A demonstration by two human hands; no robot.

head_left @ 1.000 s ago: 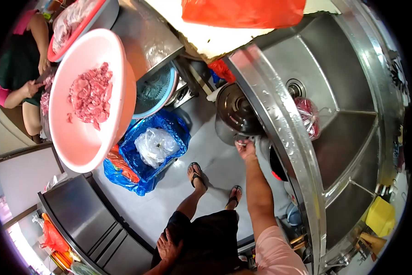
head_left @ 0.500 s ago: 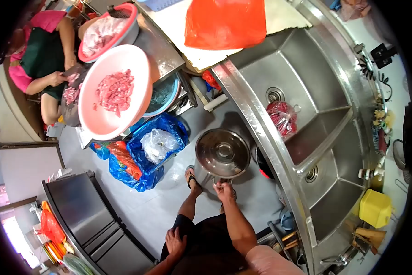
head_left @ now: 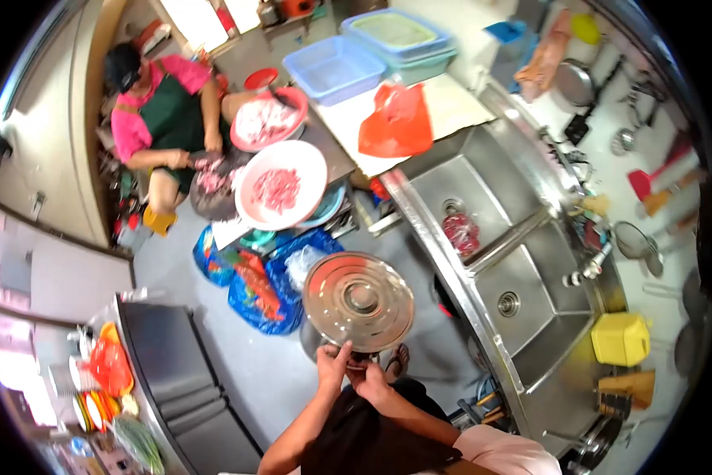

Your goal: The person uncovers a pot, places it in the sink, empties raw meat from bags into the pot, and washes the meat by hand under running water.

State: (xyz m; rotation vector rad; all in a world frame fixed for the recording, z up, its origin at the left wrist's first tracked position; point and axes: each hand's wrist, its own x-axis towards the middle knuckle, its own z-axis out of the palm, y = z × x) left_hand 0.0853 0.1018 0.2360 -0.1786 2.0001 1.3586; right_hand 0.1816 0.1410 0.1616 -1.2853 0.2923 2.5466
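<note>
In front of my body is a lidded metal pot (head_left: 312, 339), its round shiny lid (head_left: 332, 285) with a central knob facing up. Both my hands are at its near side, where the handle is. My left hand (head_left: 334, 366) is closed there, thumb up by the lid's rim. Beside it, my right hand (head_left: 371, 381) is wrapped round the handle, which the fingers mostly hide. Past the pot, on the floor, lie blue plastic bags (head_left: 265, 309) and a white plastic bag (head_left: 302, 265).
To the right runs a double steel sink (head_left: 478, 273) with a red bagged item (head_left: 460, 234) in it. Beyond the pot stands a pink basin (head_left: 249, 198) of cut meat. A seated co-worker (head_left: 170, 119) cuts meat. A steel cabinet (head_left: 162, 340) stands left.
My left hand has come off my thigh to the pot's near side, joining my right hand. The pot looks larger and nearer, and the view has tilted up toward the room.
</note>
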